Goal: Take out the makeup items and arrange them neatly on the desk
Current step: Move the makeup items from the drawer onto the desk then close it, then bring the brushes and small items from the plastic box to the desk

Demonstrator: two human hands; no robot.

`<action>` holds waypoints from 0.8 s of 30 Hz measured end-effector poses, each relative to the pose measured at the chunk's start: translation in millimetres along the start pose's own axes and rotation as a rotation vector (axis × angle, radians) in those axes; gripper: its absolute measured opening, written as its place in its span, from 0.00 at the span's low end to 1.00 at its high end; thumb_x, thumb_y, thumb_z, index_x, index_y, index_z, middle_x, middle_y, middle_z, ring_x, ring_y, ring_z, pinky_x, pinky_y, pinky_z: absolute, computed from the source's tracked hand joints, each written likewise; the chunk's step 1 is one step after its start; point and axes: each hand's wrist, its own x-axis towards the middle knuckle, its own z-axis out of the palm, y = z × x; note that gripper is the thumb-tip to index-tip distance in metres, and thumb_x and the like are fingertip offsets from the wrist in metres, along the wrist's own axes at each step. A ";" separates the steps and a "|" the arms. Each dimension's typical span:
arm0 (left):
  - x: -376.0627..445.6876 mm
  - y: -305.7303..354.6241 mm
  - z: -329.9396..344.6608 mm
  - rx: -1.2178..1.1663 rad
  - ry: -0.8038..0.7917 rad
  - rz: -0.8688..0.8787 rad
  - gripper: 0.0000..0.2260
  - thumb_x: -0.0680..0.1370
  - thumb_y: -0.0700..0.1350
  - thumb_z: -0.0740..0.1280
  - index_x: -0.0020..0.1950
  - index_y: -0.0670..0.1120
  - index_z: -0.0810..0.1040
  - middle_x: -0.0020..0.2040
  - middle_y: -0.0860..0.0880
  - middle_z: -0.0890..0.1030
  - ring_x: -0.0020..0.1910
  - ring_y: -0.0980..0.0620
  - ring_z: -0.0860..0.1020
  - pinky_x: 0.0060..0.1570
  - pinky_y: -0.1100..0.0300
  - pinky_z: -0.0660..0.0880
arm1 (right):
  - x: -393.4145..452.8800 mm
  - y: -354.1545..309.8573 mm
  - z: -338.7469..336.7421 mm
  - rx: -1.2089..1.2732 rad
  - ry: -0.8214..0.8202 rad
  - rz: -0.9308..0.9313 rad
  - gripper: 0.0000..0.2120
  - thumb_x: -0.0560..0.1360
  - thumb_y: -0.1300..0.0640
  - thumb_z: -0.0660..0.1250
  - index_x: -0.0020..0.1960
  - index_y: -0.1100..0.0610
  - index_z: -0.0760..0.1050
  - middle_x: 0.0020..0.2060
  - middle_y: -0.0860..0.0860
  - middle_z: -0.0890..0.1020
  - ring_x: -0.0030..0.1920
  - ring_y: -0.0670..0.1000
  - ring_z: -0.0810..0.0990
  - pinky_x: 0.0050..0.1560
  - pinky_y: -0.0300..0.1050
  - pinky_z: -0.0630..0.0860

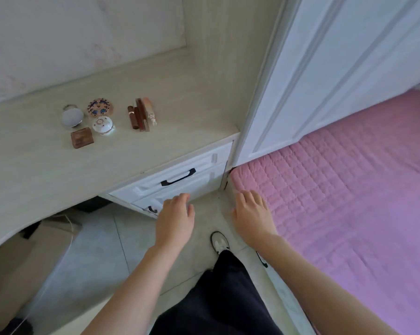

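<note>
On the pale wooden desk [34,165] lie makeup items in two groups. To the left sit a round silver compact [72,116], a patterned round compact [100,107], a white domed jar [103,125] and a brown square palette [82,138]. To the right several lipstick and pen-like tubes [141,114] lie side by side. My left hand [176,218] hovers empty, fingers apart, in front of the lower drawer. My right hand [252,215] is also empty and spread, beside the bed's edge.
White drawers [204,163] with a black handle [178,180] are shut below the desk's right end. A pink quilted bed [349,189] fills the right side. A white door [325,68] stands behind it. A cardboard box [22,262] sits under the desk.
</note>
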 end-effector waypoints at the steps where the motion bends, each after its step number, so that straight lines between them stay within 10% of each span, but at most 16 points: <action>1: -9.4 3.7 2.2 0.044 0.002 0.075 0.15 0.80 0.44 0.61 0.65 0.44 0.74 0.58 0.46 0.79 0.61 0.45 0.72 0.57 0.50 0.72 | -15.5 1.7 0.1 -0.011 0.035 0.014 0.19 0.73 0.59 0.55 0.58 0.62 0.76 0.52 0.57 0.80 0.56 0.62 0.77 0.56 0.56 0.75; 7: -55.9 27.2 30.9 0.243 -0.067 0.536 0.18 0.75 0.42 0.69 0.64 0.41 0.76 0.61 0.44 0.79 0.62 0.42 0.75 0.60 0.49 0.74 | -109.8 8.6 5.7 -0.074 0.099 0.180 0.23 0.66 0.61 0.71 0.60 0.64 0.75 0.56 0.58 0.79 0.59 0.64 0.77 0.58 0.62 0.75; 24: -192.7 148.8 142.8 0.450 -0.400 1.286 0.21 0.77 0.46 0.66 0.69 0.41 0.72 0.68 0.44 0.74 0.69 0.45 0.70 0.69 0.50 0.64 | -351.1 67.5 41.6 0.030 0.220 1.039 0.26 0.68 0.53 0.74 0.63 0.63 0.76 0.58 0.58 0.80 0.62 0.63 0.77 0.59 0.63 0.74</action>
